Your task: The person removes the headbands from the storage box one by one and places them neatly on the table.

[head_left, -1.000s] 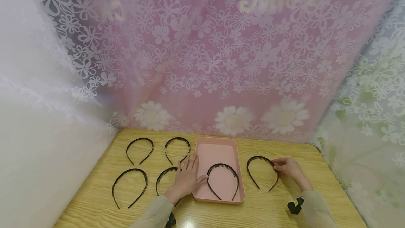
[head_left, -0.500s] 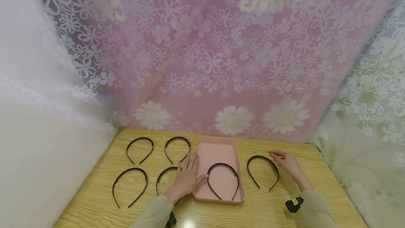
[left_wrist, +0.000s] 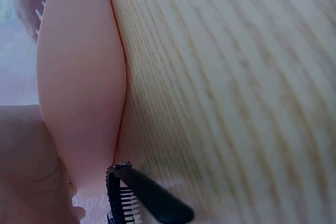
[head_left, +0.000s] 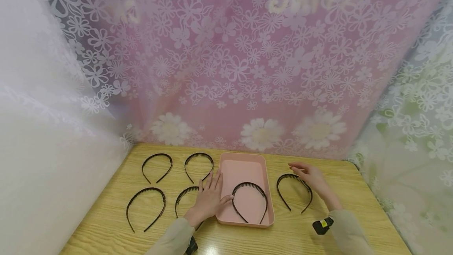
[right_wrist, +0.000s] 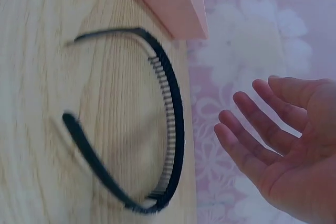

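Count: six black toothed headbands, one pink tray [head_left: 244, 162], one wooden worktop [head_left: 106, 227], two hands. Four headbands lie on the worktop left of the tray: far-left band [head_left: 157, 155], far-inner band [head_left: 199, 155], near-left band [head_left: 146, 190], and a near-inner band [head_left: 183, 194] partly covered. The fifth headband [head_left: 249, 185] lies flat inside the tray, at its near end, arch away from the person. The sixth headband [head_left: 294, 176] lies on the worktop just right of the tray, arch away, ends toward the person; the right wrist view shows it [right_wrist: 168, 103] flat on the wood with teeth on the inner edge, slightly blurred. Left hand [head_left: 209, 198] rests flat on the worktop, fingers straight and spread, thumb at the tray's left rim, holding nothing; it hides most of the near-inner band. Right hand [head_left: 309, 176] hovers over the far side of the sixth headband, fingers extended and loose, palm open, gripping nothing [right_wrist: 278, 135]. Left wrist view: only the tray wall [left_wrist: 79, 77], wood grain and a short toothed tip of a band [left_wrist: 142, 192] are legible; the hand itself is cut off. Both sleeves run out of frame at the bottom edge.
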Demonstrator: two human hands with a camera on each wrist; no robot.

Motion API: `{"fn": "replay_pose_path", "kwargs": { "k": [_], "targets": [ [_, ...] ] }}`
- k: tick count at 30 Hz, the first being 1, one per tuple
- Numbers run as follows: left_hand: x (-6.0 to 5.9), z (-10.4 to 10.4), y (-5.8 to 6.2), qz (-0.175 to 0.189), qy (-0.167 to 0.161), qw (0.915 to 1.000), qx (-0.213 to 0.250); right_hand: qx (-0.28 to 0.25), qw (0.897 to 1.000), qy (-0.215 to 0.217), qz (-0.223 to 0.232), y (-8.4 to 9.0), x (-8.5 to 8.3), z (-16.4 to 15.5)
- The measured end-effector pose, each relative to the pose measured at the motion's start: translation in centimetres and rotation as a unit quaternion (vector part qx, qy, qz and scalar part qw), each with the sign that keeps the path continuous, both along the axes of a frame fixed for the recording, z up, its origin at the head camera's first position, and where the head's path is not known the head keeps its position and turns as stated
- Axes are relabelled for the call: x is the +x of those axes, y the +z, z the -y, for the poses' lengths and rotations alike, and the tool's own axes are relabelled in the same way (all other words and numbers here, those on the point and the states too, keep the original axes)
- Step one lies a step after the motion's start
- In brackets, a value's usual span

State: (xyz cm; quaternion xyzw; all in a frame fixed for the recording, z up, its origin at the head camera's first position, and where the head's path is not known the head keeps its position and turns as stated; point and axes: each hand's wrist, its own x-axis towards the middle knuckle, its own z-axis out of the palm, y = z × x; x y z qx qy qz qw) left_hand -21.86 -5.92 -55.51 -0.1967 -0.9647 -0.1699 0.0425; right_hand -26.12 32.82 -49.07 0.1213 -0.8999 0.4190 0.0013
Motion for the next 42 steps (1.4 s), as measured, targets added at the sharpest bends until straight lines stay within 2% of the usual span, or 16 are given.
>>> {"fn": "replay_pose_path", "kwargs": {
  "k": [4,15,22,31,42],
  "targets": [
    [0.0,0.0,0.0,0.0,0.001,1.0,-0.002,-0.012,1.0,0.023,-0.003,0.3,-0.2,1.3],
    [-0.1,0.0,-0.1,0.0,0.002,1.0,-0.005,-0.015,0.999,0.041,0.0,0.3,-0.7,4.5],
    [-0.1,0.0,-0.1,-0.008,0.001,1.0,-0.004,-0.017,0.998,0.06,0.01,1.0,-0.7,6.4],
    [0.0,0.0,-0.1,-0.011,0.004,0.9999,-0.002,-0.008,0.997,0.08,-0.013,0.7,-1.5,8.2],
    [0.0,0.0,0.0,0.001,0.004,1.0,-0.001,0.027,0.993,0.111,0.008,0.4,-2.0,10.2]
  ]
}}
